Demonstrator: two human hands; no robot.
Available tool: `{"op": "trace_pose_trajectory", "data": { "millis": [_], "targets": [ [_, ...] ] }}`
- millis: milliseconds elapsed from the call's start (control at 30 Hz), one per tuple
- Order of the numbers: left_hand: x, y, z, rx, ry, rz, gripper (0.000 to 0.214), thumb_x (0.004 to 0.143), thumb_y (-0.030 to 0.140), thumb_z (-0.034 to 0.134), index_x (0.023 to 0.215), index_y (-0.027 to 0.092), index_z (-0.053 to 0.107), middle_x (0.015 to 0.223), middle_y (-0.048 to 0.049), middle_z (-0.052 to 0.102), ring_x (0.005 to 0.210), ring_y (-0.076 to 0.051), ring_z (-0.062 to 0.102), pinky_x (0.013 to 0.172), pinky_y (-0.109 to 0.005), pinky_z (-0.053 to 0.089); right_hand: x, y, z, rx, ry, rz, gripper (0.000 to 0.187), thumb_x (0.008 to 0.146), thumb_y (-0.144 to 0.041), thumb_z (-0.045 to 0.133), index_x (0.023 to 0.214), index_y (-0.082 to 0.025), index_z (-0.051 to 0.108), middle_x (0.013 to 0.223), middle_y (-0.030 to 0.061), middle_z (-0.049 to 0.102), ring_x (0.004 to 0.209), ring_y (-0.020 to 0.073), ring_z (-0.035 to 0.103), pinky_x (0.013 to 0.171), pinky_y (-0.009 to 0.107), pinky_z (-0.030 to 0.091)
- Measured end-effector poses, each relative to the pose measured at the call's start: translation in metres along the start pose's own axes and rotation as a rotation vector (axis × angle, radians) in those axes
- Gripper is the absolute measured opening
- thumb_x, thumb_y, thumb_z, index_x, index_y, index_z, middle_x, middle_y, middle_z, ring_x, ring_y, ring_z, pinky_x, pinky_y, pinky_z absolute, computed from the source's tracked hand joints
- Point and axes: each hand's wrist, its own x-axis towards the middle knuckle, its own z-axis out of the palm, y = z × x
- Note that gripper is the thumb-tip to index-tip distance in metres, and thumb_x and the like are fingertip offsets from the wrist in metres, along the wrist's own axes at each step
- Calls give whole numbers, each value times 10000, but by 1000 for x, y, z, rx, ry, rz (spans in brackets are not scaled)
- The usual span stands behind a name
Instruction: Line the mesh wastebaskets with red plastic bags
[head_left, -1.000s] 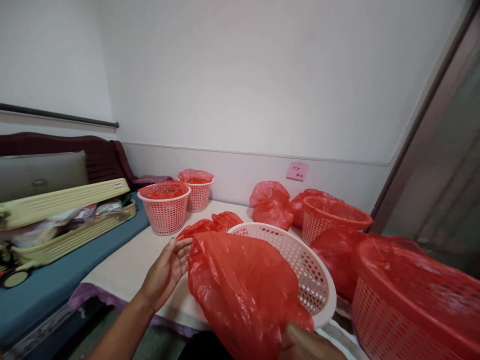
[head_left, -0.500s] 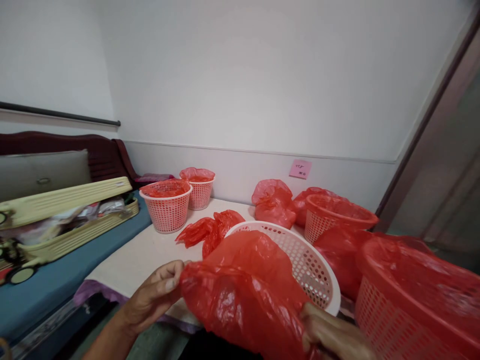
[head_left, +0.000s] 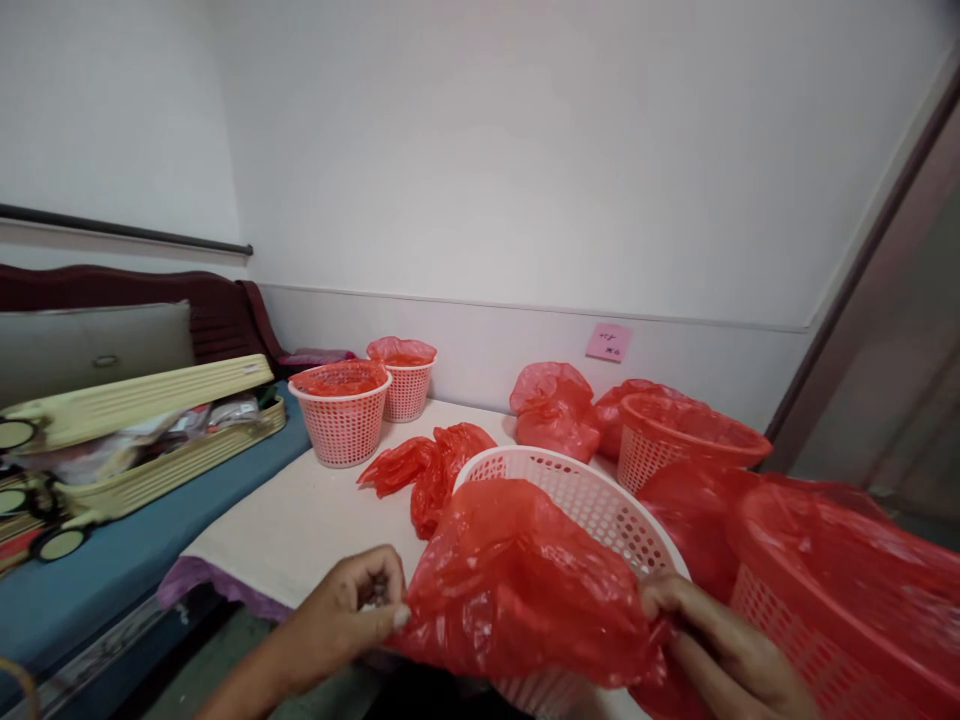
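Note:
A red plastic bag (head_left: pixel 525 590) is stretched between my two hands over a white perforated basket (head_left: pixel 600 500). Its left edge is pinched between the thumb and fingers of my left hand (head_left: pixel 341 620). At the other side my right hand (head_left: pixel 720 640) is closed round a gathered bit of the same bag. The bag covers the near part of the basket's rim, so much of the opening is hidden. Behind it, a crumpled red plastic bag (head_left: pixel 435 470) lies on the white tabletop (head_left: pixel 292 525).
Two white baskets (head_left: pixel 345 425) with red liners stand at the back left. Red baskets (head_left: pixel 810 610) lined with red bags crowd the right, beside puffed red bags (head_left: pixel 555 410). A pink note (head_left: pixel 609 342) is on the wall. An open yellow suitcase (head_left: pixel 172 440) lies on the bed.
The bag has been lowered and spread wider across the basket. My left hand has moved down and right; my right hand has risen slightly and moved right. The view has shifted a little.

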Motion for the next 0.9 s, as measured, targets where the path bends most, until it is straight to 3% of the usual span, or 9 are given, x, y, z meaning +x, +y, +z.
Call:
{"op": "trace_pose_trajectory", "data": {
  "millis": [100,200,267,333,400,500,633,800,900],
  "targets": [
    [3,-3,-6,-74,345,142,329,808,426,678,702,211,452,641,56,492,582,-99,409,556,-224,301,4,8,-2,129,183,251,148,758,-368,629,748,-236,694,765,9,697,719,185,661,622,218,543],
    [2,-3,-7,-148,459,144,303,815,446,665,741,219,480,580,69,476,517,-94,395,521,-224,278,6,13,-4,233,254,408,219,650,-430,710,723,-223,696,741,24,683,696,196,636,557,223,525],
    [-3,1,-3,-147,367,107,347,776,535,671,833,211,561,601,59,482,535,-100,386,530,-229,279,7,12,-5,276,284,456,238,600,-432,734,709,-224,697,759,29,689,708,198,632,551,221,521],
    [-9,7,4,-95,165,66,462,698,591,710,933,204,616,682,37,507,600,-114,397,561,-236,296,9,9,-5,303,315,481,228,571,-405,741,700,-223,694,770,29,695,706,196,632,546,220,519],
    [-14,12,12,24,-27,10,424,675,533,743,924,209,629,749,26,506,660,-127,403,595,-243,307,10,9,-4,337,333,517,217,554,-364,738,708,-220,690,778,30,705,693,197,637,539,226,522],
    [-17,15,19,223,-72,-37,209,761,381,678,762,208,561,730,32,472,693,-135,400,630,-248,314,12,13,-3,404,357,577,266,539,-323,727,779,-214,697,830,37,729,687,206,656,537,245,534],
    [-15,9,23,144,236,32,158,799,326,590,735,228,485,654,53,458,598,-121,404,549,-225,326,13,17,-4,485,418,625,355,554,-290,725,896,-206,683,818,29,735,608,182,655,499,247,526],
    [-21,13,43,-2,678,62,140,804,382,608,856,272,539,493,84,486,409,-108,399,414,-203,303,16,4,-5,668,449,716,395,560,-287,748,932,-217,636,735,15,726,535,188,655,476,283,544],
    [-31,14,52,82,782,131,219,813,429,603,972,286,647,558,40,601,485,-143,513,492,-232,418,18,-1,-4,737,498,712,395,577,-293,762,942,-223,629,733,10,727,550,193,669,497,292,562]
  ]
}}
